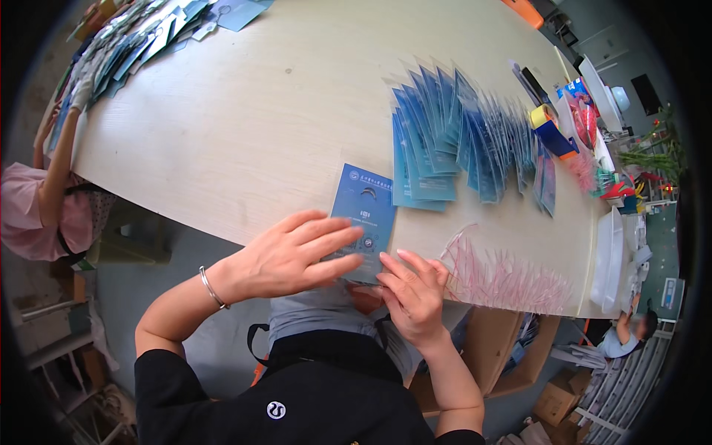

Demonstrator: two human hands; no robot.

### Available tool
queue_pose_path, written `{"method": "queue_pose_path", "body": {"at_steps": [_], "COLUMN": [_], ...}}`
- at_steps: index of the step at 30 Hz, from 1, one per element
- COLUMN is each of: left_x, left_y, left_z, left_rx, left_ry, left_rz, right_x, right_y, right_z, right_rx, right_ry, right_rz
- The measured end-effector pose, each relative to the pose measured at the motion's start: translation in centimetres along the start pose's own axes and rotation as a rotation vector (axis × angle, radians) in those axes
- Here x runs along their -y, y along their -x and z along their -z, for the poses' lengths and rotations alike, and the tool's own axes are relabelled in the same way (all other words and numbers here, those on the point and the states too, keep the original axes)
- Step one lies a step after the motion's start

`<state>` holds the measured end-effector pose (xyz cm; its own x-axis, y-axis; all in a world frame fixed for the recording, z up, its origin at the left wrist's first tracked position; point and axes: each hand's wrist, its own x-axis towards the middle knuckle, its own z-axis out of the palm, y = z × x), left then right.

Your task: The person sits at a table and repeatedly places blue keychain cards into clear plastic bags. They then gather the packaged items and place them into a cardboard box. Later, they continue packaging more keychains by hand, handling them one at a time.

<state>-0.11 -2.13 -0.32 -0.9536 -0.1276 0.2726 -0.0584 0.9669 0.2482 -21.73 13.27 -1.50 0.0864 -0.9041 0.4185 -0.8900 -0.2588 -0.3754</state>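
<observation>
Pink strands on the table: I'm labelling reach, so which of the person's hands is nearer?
Right. The right hand is just left of the pink strands, near the lower right corner of the blue card; the left hand is farther left, partly over the card.

Black short-sleeved top (334, 393), round white emblem (276, 410); grey trousers (315, 319); silver bangle (210, 290) on left wrist (231, 278).

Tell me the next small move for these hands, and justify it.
Probably settle the left hand on the blue card to steady it: the card lies at the table's near edge, that hand is spread over its lower part, and the right hand is at its near right corner.
</observation>
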Motion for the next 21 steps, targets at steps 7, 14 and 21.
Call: {"method": "queue_pose_path", "body": {"at_steps": [7,14,21], "left_x": [0.0,-0.5,-2.3], "left_y": [2.0,1.9,1.3], "left_z": [-1.1,-0.9,-0.9], "left_rx": [-0.215,-0.240,-0.290], "left_ry": [0.112,0.193,0.195], "left_rz": [0.048,0.191,0.465], "right_x": [0.8,2.0,3.1], "right_y": [-0.5,-0.5,-0.6], "right_z": [-0.3,-0.8,-1.0], "right_rx": [-0.001,-0.029,-0.003], "right_ry": [-0.018,-0.003,-0.012], "right_rz": [-0.044,-0.294,-0.482]}}
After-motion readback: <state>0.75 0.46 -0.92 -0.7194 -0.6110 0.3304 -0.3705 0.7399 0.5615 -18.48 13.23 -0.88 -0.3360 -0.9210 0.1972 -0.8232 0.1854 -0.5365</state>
